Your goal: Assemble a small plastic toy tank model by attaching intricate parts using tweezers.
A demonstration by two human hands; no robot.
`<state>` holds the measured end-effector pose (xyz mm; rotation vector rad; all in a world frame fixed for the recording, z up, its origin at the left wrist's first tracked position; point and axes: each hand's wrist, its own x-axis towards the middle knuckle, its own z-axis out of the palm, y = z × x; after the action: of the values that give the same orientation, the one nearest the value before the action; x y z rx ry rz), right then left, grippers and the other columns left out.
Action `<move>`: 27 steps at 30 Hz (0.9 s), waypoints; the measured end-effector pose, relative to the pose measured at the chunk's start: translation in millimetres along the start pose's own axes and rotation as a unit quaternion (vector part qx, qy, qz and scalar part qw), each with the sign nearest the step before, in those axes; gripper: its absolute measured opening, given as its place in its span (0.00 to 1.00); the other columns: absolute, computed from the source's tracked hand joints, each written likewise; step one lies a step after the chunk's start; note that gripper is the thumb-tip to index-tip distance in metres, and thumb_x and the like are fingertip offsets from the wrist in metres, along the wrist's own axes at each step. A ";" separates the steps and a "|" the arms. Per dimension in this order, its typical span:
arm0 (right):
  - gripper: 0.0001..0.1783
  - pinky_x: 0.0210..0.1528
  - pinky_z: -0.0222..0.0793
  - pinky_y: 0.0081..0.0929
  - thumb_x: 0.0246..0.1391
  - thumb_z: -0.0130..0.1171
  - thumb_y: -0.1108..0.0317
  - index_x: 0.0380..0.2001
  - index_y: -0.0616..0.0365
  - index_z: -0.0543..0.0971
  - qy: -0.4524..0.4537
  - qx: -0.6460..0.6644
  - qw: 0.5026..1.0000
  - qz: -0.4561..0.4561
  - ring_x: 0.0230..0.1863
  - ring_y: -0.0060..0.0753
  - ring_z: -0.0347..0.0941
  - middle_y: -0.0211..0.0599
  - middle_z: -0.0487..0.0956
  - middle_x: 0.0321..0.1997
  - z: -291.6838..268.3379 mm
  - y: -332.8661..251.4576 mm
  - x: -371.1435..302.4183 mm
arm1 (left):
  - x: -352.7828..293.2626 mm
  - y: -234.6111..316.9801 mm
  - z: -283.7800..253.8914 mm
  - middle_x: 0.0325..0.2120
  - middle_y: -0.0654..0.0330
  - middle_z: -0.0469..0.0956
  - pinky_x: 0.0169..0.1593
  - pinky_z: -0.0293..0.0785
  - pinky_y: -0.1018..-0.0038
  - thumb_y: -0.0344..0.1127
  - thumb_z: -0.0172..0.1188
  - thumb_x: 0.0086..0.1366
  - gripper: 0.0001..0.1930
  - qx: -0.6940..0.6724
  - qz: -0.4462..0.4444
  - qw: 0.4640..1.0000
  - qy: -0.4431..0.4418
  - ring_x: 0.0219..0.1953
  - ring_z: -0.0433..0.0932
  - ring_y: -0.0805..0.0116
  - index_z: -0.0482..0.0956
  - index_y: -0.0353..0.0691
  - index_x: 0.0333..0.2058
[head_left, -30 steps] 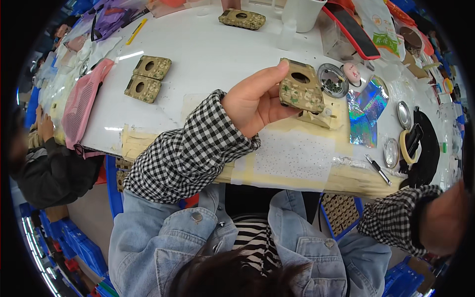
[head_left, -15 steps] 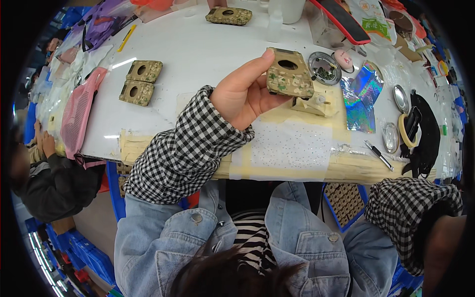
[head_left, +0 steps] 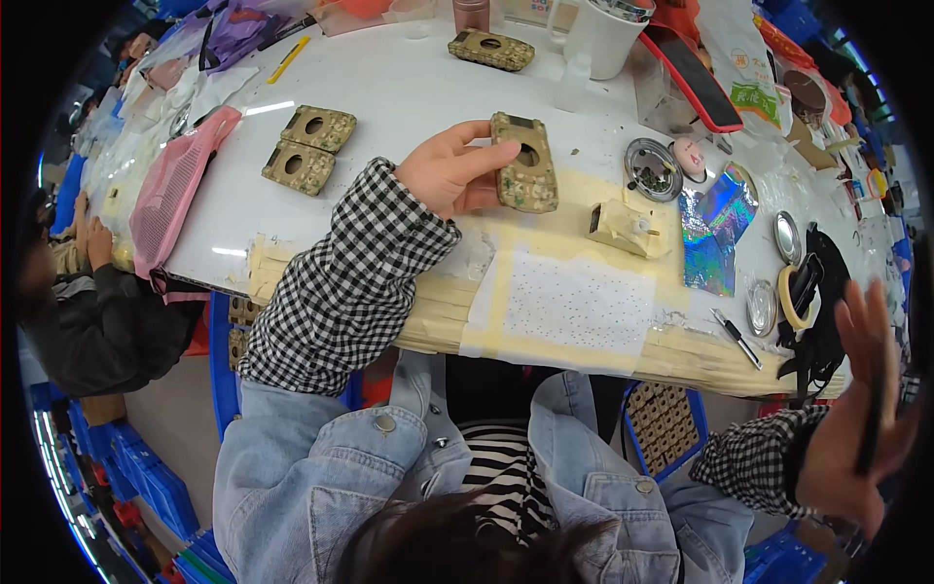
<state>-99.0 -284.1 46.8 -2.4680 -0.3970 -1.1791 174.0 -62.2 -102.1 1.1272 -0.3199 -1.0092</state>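
Observation:
My left hand [head_left: 448,171] grips a camouflage toy tank hull [head_left: 528,180], tan and green with a round dark hole, held above the taped part of the table. My right hand [head_left: 856,428] is raised at the far right with its fingers stretched out. A dark streak crosses that hand; I cannot tell what it is. On the table at the left lie two similar hulls [head_left: 319,129] side by side, touching. Another hull [head_left: 491,51] stands at the back. Below the held hull a white sheet with small dots [head_left: 574,304] is taped down.
A small taped block [head_left: 628,230], a round metal tin [head_left: 652,169] with dark bits and holographic foil [head_left: 708,268] lie right of centre. A pen-like knife [head_left: 736,339] lies near the front edge. A white mug [head_left: 598,41] and red-edged phone [head_left: 691,83] stand behind. A pink mesh pouch [head_left: 180,185] lies left, near another person.
My left hand has drawn the hull slightly left and lower and turned it upright. My right hand has risen into view at the right with fingers spread. The whole view has shifted slightly.

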 end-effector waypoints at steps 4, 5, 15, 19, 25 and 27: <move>0.34 0.56 0.60 0.40 0.61 0.32 0.45 0.44 0.70 0.71 -0.193 -0.122 0.956 0.183 0.40 0.42 0.73 0.51 0.74 0.41 18.5 19.8 -37.2 | 0.7 -8.6 -6.5 0.44 0.46 0.72 0.47 0.77 0.68 0.36 0.58 0.61 0.31 0.094 -0.001 0.994 0.063 0.45 0.76 0.61 0.54 0.27 0.56; 0.28 0.50 0.63 0.38 0.60 0.39 0.49 0.40 0.67 0.72 -0.220 -0.112 0.939 0.242 0.34 0.41 0.72 0.46 0.73 0.35 24.2 24.7 -52.6 | 1.6 -10.0 -4.8 0.44 0.45 0.73 0.47 0.77 0.69 0.36 0.59 0.61 0.32 0.124 0.002 0.990 0.072 0.45 0.76 0.61 0.54 0.27 0.56; 0.09 0.33 0.61 0.34 0.45 0.58 0.73 0.32 0.61 0.71 -0.278 -0.141 0.936 0.164 0.32 0.43 0.65 0.39 0.66 0.27 76.9 49.0 -117.1 | -3.7 -17.7 -16.1 0.31 0.53 0.78 0.38 0.77 0.77 0.39 0.62 0.58 0.29 0.326 0.102 0.926 0.158 0.33 0.78 0.68 0.63 0.26 0.52; 0.09 0.33 0.62 0.35 0.45 0.58 0.75 0.32 0.62 0.72 -0.260 -0.138 0.944 0.151 0.32 0.42 0.66 0.40 0.68 0.28 74.6 50.9 -118.0 | -9.6 -15.0 -16.8 0.30 0.57 0.77 0.36 0.76 0.80 0.36 0.61 0.58 0.24 0.402 0.130 0.890 0.170 0.31 0.76 0.73 0.68 0.28 0.49; 0.07 0.38 0.66 0.28 0.48 0.57 0.74 0.31 0.66 0.73 -0.052 -0.044 0.973 0.221 0.34 0.37 0.72 0.44 0.74 0.33 32.4 19.1 -81.0 | -94.0 24.5 51.0 0.30 0.54 0.76 0.28 0.72 0.80 0.25 0.52 0.61 0.12 0.300 0.448 0.806 0.244 0.30 0.75 0.72 0.72 0.28 0.43; 0.13 0.37 0.67 0.32 0.55 0.53 0.65 0.35 0.68 0.74 0.153 0.262 0.934 0.189 0.33 0.39 0.73 0.46 0.75 0.32 12.4 -12.9 -44.5 | -139.7 46.4 70.1 0.31 0.52 0.76 0.27 0.71 0.80 0.26 0.49 0.63 0.12 0.277 0.627 0.704 0.185 0.28 0.74 0.71 0.70 0.26 0.44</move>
<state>-122.9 -271.2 7.3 -1.7675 -0.1150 -1.0922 74.6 10.7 4.7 1.2388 -0.9319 0.5887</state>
